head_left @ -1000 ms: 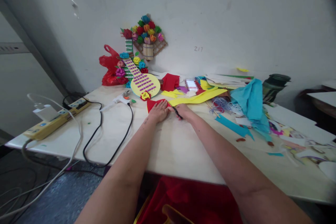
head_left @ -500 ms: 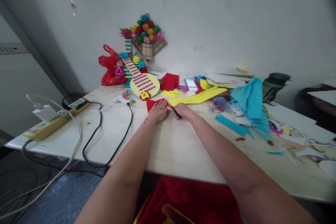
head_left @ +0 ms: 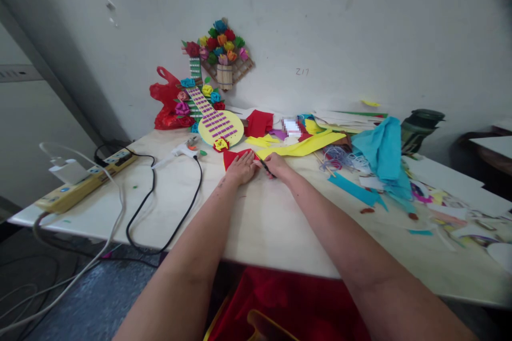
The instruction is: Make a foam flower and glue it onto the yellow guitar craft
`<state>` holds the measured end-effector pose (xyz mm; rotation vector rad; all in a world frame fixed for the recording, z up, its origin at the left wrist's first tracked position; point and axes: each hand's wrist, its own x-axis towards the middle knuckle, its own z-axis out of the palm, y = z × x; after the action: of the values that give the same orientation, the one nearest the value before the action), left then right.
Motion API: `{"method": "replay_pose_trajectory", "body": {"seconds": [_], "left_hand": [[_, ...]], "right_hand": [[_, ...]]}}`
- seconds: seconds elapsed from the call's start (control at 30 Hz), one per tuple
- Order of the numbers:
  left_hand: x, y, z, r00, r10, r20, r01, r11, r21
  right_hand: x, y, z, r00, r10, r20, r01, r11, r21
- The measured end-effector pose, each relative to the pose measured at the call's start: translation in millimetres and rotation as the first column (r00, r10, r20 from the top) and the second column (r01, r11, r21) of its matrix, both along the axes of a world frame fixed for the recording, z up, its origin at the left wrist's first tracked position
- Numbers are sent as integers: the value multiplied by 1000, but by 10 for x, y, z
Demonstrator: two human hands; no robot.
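My left hand (head_left: 241,168) lies palm down with its fingers stretched out, pressing a piece of red crepe paper (head_left: 229,158) to the table. Close by on its right, my right hand (head_left: 277,165) is closed around slim black scissors (head_left: 266,168). They slant up and left toward the right end of the red paper; their tips are too small to make out. Just behind both hands stretches a long yellow paper strip (head_left: 306,146). Beyond my left hand, a yellow paper guitar (head_left: 229,123) with purple bars carries a red and yellow flower (head_left: 221,144) at its base.
To the left are a glue gun (head_left: 184,150) with a black cord and a yellow power strip (head_left: 86,184). Blue crepe paper (head_left: 380,152), tangled string (head_left: 338,160) and scraps spread on the right. A dark bottle (head_left: 420,130) and a phone (head_left: 292,127) stand farther back.
My right hand and the scissors have shifted slightly, with the fingers drawn up a little. My left hand stays in place on the red paper.
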<state>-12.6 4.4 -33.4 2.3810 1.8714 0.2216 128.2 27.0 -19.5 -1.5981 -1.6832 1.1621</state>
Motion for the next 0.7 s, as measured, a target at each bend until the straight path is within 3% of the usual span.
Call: {"method": "replay_pose_trajectory", "body": {"seconds": [0.23,0.47,0.6,0.7], "left_hand": [[-22,38,-45,1000,-21,-11,21,999,25],[-20,20,-34,999,-24,36,23,999,25],[-75,-16,12,966,-63,251,24,988,155],[-153,-20,42,856,-44,515,-142,938,316]], "right_hand": [[-9,41,-122,998,-55,15,52,988,143],[10,-53,14,995,20,-100,-17,999,29],[100,-86,28,984,-5,-176,3,1000,-11],[214,-120,54,981,37,-189,-41,999,-18]]}}
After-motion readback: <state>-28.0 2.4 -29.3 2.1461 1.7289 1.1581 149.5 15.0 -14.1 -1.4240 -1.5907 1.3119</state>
